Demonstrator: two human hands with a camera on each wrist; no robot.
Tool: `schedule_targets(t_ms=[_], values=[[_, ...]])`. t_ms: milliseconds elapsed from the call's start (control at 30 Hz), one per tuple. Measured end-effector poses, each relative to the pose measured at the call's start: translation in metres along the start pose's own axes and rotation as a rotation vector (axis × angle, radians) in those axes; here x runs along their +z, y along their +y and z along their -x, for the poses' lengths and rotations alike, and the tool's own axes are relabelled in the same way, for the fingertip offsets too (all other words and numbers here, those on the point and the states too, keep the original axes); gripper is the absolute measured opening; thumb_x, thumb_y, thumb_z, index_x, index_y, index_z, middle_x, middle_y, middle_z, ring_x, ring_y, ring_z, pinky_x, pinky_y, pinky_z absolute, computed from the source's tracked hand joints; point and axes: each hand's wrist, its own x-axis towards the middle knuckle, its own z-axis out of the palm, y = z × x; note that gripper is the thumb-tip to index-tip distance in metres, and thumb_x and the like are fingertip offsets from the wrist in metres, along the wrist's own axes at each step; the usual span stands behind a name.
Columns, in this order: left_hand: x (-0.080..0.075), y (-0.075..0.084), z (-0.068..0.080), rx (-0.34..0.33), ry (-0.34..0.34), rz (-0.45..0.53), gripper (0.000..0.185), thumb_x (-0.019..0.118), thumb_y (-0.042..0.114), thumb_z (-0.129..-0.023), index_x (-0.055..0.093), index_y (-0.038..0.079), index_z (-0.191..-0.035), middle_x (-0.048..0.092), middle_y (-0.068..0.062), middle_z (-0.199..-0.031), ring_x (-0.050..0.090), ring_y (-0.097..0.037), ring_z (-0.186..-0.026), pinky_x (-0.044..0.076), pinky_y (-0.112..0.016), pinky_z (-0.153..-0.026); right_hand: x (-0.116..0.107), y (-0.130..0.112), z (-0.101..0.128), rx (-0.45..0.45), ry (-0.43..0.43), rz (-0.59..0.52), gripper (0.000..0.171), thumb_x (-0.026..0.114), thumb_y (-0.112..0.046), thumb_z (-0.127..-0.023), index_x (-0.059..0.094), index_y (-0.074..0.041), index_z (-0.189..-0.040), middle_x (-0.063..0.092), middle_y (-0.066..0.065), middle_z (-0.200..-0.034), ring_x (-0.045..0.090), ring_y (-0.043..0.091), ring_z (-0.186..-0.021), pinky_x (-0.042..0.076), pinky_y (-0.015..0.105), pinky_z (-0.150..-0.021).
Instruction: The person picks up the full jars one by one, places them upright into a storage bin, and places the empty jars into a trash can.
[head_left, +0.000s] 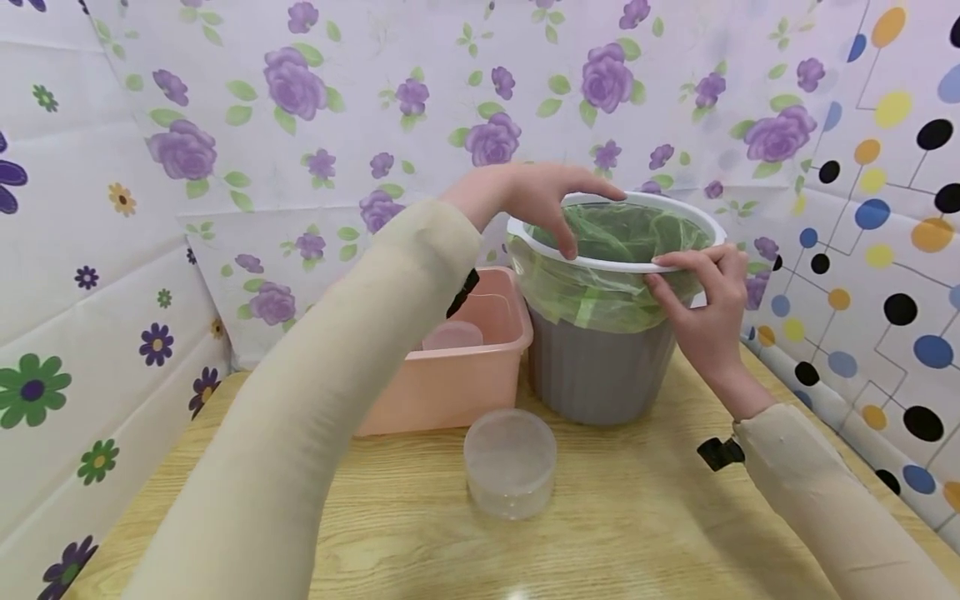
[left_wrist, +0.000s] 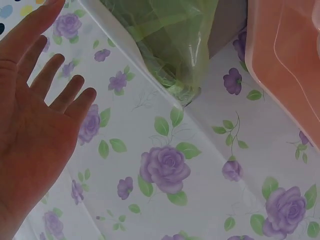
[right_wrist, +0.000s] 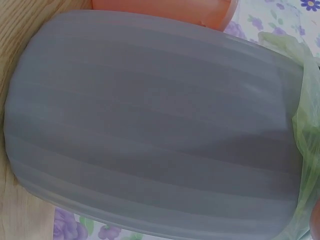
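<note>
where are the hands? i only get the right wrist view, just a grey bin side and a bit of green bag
Observer: Head view: the right hand pinches the white ring at the near right of the grey bin, over the green bag.
Operator: and the left one
Observer: The left hand lies on the ring's far left side, fingers drooping over it towards the bag's inside.
Operator: anything else on the table
Observer: A clear round container stands in front of the bin, and a pink tub sits left of it.
</note>
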Motion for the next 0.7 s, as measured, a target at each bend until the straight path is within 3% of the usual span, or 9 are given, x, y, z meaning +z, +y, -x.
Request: schedule_targets(t_ms=[267,500,700], values=[[0.022,-0.005,0.018,0.131,0.093,0.002,0.086,0.076,0.024,-0.087,0.027,0.029,-0.157,0.017,0.001,-0.167,0.012,-0.019,-0.155,0.022,-0.042,-0.125,0.000,0.002,0.000,-0.007,-0.004,-0.007,0.023,0.080,-0.001,-0.076,0.075,-0.001,-0.099,0.048,0.022,-0.088,0.035,-0.003,-0.099,0.023,0.026,-0.095],[0.052,-0.002,0.033,0.235,0.154,0.061,0.087,0.078,0.019,-0.086,0.028,0.026,-0.157,0.018,0.001,-0.166,0.015,-0.017,-0.155,0.031,-0.036,-0.120,-0.002,-0.001,-0.002,-0.011,-0.010,-0.014,0.022,0.079,-0.015,-0.082,0.076,-0.004,-0.101,0.048,0.021,-0.088,0.036,-0.002,-0.098,0.023,0.026,-0.095],[0.073,0.000,0.047,0.317,0.198,0.115,0.088,0.080,0.019,-0.084,0.031,0.021,-0.157,0.020,0.001,-0.166,0.020,-0.015,-0.153,0.034,-0.035,-0.119,-0.002,-0.001,0.000,-0.005,-0.015,-0.008,0.022,0.079,-0.013,-0.082,0.076,-0.004,-0.102,0.048,0.021,-0.088,0.035,-0.002,-0.098,0.023,0.026,-0.094]])
